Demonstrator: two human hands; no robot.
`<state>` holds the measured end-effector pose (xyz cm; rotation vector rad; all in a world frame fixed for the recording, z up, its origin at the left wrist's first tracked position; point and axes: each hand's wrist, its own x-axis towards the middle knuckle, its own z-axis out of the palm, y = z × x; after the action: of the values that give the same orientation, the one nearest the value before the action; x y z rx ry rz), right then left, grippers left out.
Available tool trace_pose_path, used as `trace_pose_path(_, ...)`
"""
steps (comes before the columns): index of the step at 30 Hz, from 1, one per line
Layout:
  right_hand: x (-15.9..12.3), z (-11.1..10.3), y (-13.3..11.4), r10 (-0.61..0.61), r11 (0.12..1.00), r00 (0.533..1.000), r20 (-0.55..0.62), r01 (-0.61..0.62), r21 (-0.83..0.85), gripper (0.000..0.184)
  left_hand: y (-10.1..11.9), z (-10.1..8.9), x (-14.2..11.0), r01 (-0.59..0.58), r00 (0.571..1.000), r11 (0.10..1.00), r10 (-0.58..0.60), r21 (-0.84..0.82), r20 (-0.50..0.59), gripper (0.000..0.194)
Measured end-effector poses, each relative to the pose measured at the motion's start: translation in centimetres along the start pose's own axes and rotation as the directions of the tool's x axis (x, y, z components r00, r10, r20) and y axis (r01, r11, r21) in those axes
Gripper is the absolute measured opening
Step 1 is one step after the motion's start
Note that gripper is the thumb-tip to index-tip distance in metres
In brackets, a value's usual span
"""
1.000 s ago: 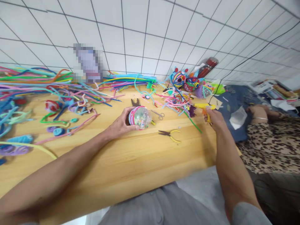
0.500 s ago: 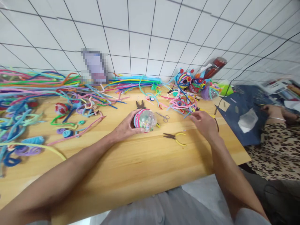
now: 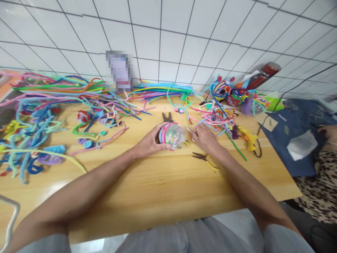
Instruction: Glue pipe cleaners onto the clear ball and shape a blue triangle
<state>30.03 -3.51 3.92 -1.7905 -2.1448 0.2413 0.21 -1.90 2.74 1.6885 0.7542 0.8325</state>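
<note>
My left hand [image 3: 151, 140] is wrapped around a clear round ball [image 3: 177, 136] banded with pink and blue pipe cleaners. The ball sits just above the tabletop or on it; I cannot tell which. My right hand [image 3: 206, 138] is closed on small metal scissors [image 3: 187, 129] just right of the ball, and its fingers hide most of them. Below that hand lie yellow-handled pliers [image 3: 201, 156], partly covered by my wrist. Another pair of pliers [image 3: 166, 117] shows its dark jaws behind the ball.
Pipe cleaners [image 3: 42, 116] cover the table's left side, and a tangle [image 3: 216, 117] lies at back right. A yellow glue gun [image 3: 249, 137] rests at right beside decorated balls [image 3: 221, 89]. A blurred phone-like object [image 3: 119, 72] leans on the tiled wall. Another person's hand [image 3: 329, 134] is far right.
My right hand has moved left from the pipe cleaner tangle to the scissors and closed on them. My left hand keeps hold of the ball. The view has shifted slightly left.
</note>
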Motion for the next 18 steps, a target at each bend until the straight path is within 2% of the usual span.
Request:
trace_pose_path(2,-0.5,-0.5,-0.2,0.04,0.992,0.999,-0.011,-0.038,0.118,0.01,-0.2,-0.1,0.1,0.004,1.0,0.998,-0.005,-0.059,-0.009,0.095)
trace_pose_path(4,-1.0,-1.3,-0.8,0.101,0.937,0.994,-0.039,-0.082,0.341,0.007,-0.3,-0.3,0.1,0.02,0.999,0.992,-0.025,-0.128,-0.03,0.092)
trace_pose_path(6,-1.8,-2.5,-2.1,0.126,0.884,0.987,-0.102,-0.064,0.464,0.011,-0.1,-0.5,0.2,0.024,0.996,0.985,-0.037,-0.173,-0.076,0.094)
trace_pose_path(10,-3.7,-4.7,-5.9,0.029,0.897,0.967,-0.252,0.086,0.434,0.013,0.4,-0.3,0.2,0.008,0.987,0.961,-0.051,-0.277,-0.15,0.089)
trace_pose_path(13,-5.0,-4.8,-8.2,-0.063,0.916,0.938,-0.342,0.19,0.353,0.012,0.4,0.4,-0.1,0.007,0.974,0.917,-0.097,-0.399,-0.205,0.08)
trace_pose_path(16,-5.5,-3.5,-9.2,-0.235,0.926,0.849,-0.474,0.344,0.155,0.009,0.0,1.3,-0.6,0.024,0.963,0.866,-0.153,-0.5,-0.22,0.072)
trace_pose_path(18,-5.5,-2.7,-9.3,-0.334,0.91,0.789,-0.516,0.412,0.04,0.009,-0.2,1.8,-0.8,0.033,0.956,0.85,-0.181,-0.526,-0.232,0.071)
